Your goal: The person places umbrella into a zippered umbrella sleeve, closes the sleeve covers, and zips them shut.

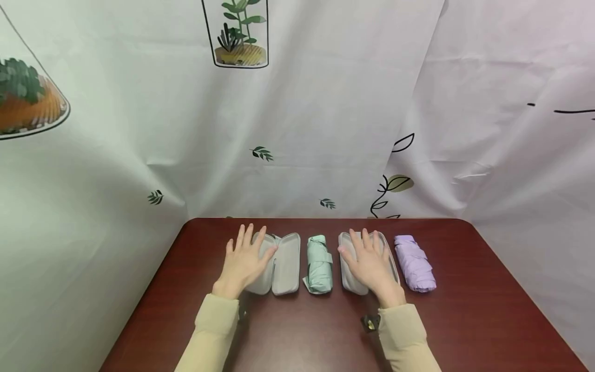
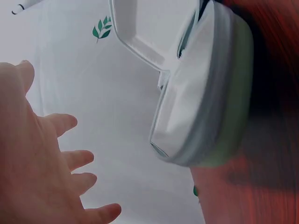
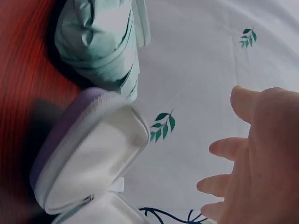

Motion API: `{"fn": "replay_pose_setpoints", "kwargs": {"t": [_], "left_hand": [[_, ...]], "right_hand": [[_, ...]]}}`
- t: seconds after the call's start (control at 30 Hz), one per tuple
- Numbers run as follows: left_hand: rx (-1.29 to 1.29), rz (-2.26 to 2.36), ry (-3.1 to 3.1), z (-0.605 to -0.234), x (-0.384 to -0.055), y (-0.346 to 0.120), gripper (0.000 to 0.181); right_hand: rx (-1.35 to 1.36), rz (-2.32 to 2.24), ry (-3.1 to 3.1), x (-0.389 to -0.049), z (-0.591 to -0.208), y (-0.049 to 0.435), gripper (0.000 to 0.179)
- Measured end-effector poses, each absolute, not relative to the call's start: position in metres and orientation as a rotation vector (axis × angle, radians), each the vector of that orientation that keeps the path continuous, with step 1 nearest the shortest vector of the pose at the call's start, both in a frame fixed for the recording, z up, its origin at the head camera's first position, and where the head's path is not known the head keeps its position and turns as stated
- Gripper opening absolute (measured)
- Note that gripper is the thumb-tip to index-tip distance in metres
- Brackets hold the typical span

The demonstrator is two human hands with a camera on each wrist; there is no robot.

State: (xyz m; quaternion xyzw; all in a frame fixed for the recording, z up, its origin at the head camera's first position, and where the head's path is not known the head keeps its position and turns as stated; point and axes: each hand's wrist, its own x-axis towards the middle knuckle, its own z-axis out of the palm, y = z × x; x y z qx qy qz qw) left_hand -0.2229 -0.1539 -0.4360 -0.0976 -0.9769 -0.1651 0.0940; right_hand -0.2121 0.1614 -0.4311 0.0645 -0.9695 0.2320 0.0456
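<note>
My left hand [image 1: 244, 262] is spread over the left part of an unzipped case [image 1: 286, 264] with a pale lining and, in the left wrist view, a green shell [image 2: 233, 102]. Fingers spread as well, my right hand [image 1: 369, 262] hovers above a second open case [image 1: 349, 276], purple outside in the right wrist view. Both wrist views show the hands apart from the cases, holding nothing. Between the cases lies a folded mint-green compact umbrella [image 1: 319, 267]. A folded lilac compact umbrella [image 1: 415, 263] lies right of the second case.
All of these sit toward the back of a dark red-brown table [image 1: 307, 336] with rounded far corners. White cloth [image 1: 302, 129] printed with leaves and plants hangs behind it and along both sides. A dark wrist device [image 1: 370, 323] shows beside the right cuff.
</note>
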Motion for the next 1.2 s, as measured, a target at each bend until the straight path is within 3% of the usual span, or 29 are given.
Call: {"fn": "replay_pose_setpoints", "kwargs": {"t": [0.57, 1.2], "left_hand": [[-0.132, -0.750, -2.956, -0.451, -0.233, -0.177, 0.080], [0.028, -1.063, -2.870, -0.468, -0.244, -0.193, 0.061]], "right_hand": [[0.286, 0.881, -2.911, -0.212, -0.433, 0.132, 0.067], [0.314, 1.015, -2.707, -0.222, -0.445, 0.099, 0.056]]}}
